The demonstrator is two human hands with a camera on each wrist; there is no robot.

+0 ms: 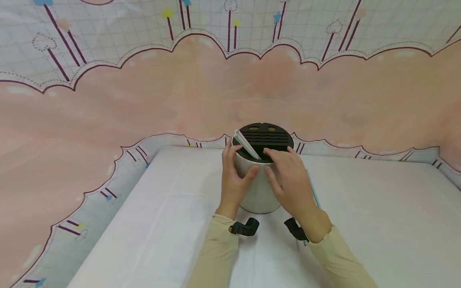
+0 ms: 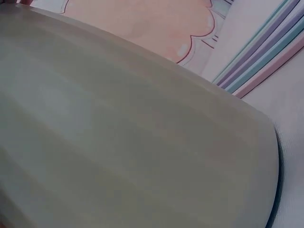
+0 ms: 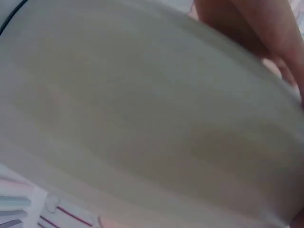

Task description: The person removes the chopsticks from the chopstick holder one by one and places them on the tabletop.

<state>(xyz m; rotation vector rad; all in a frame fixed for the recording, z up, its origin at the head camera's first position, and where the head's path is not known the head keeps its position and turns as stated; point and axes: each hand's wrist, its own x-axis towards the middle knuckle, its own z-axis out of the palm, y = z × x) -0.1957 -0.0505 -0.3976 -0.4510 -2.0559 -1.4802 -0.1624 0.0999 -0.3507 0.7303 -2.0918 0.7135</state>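
A white round pen holder (image 1: 257, 188) with a black slotted lid (image 1: 268, 138) stands upright on the table. My left hand (image 1: 235, 182) grips its left side, thumb across the front and fingers near the rim. At the right, my right hand (image 1: 291, 178) holds the rim, with fingertips over the lid and the thumb against the front wall. A slim whitish stick-like item (image 1: 246, 145) leans out of the lid's front opening, beside the left fingertips; its exact kind is unclear. The holder's pale wall (image 2: 142, 123) fills most of both wrist views.
Pastel sticks (image 2: 266, 52), perhaps pens, lie on the table past the holder in the left wrist view. In the head view the right forearm partly hides a blue one (image 1: 312, 188). A patterned cloth (image 1: 201, 88) rises behind the white tabletop (image 1: 173, 208).
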